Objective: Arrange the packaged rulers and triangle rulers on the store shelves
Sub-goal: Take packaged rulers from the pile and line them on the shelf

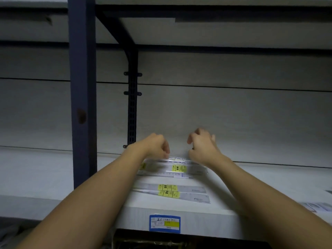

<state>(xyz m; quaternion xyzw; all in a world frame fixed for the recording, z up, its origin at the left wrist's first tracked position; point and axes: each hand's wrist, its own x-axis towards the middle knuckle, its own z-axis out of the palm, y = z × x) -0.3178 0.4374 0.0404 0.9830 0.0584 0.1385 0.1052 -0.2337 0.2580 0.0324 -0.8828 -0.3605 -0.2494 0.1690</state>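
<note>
Several clear packaged rulers (177,168) with yellow labels lie in a loose stack near the back of the white shelf (251,178). Two more packaged rulers (170,191) lie side by side closer to the front edge. My left hand (157,145) reaches over the back stack, its fingers curled down onto the stack's far left edge. Over the stack's right end hovers my right hand (203,146), slightly blurred, its fingers loosely curled and lifted off the packs with nothing in them. No triangle rulers are visible.
A dark blue upright post (81,97) stands at the left, with a slotted bracket (132,112) against the back wall. A blue-framed price tag (164,223) sits on the shelf's front edge. More flat packs (318,206) lie at the far right. Another shelf hangs overhead.
</note>
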